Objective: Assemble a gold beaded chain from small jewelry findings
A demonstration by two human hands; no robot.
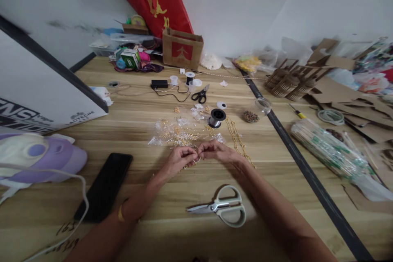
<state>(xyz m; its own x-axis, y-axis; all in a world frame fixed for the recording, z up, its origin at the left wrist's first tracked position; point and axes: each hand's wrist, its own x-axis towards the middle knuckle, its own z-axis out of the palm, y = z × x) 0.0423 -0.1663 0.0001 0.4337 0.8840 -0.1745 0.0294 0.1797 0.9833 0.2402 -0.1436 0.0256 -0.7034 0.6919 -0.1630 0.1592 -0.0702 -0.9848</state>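
Observation:
My left hand (181,160) and my right hand (215,150) meet above the table, fingertips pinched close together. Between them shows a small, thin, silvery curved piece (197,159), too small to name surely. Just beyond my fingers lies a pile of small gold and clear beads (186,138), with clear plastic bags (162,129) around it. A black spool of silvery wire (216,118) stands behind my right hand. Gold chains (235,133) stretch along the table right of the spool. Pale-handled scissors (219,206) lie nearer me, below my hands.
A black phone (106,186) and a purple and white device (39,157) with a cable are at left. Black scissors (200,94) and a paper bag (182,49) are farther back. Brown beads (250,116), wrapped sticks (328,147) and small woven baskets (288,84) are at right.

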